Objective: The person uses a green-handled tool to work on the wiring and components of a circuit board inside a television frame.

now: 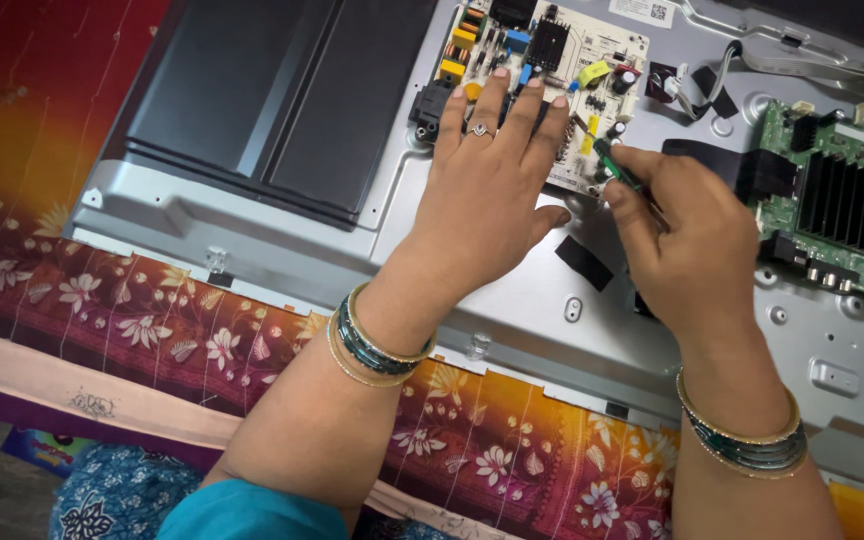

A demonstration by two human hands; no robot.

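On the pale board [592, 60], the left hand [492, 190] lies flat and empty, while the right hand [687, 235] (just beside) pinches a green tool [616, 166] angled toward the board's near corner.

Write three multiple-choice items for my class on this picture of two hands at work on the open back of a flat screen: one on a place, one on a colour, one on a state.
1. Where does the left hand rest?
A. on the pale circuit board
B. on the black cover panel
C. on the flowered cloth

2. What colour is the circuit board with the black finned block, at the right?
A. red
B. green
C. white

3. How does the right hand stand?
A. open and flat
B. pinched on a slim green tool
C. closed in an empty fist

Answers:
1. A: the fingers lie spread over the pale circuit board.
2. B: the green circuit board shows green all round its finned block.
3. B: thumb and fingers grip the slim green tool, its tip at the pale board's edge.
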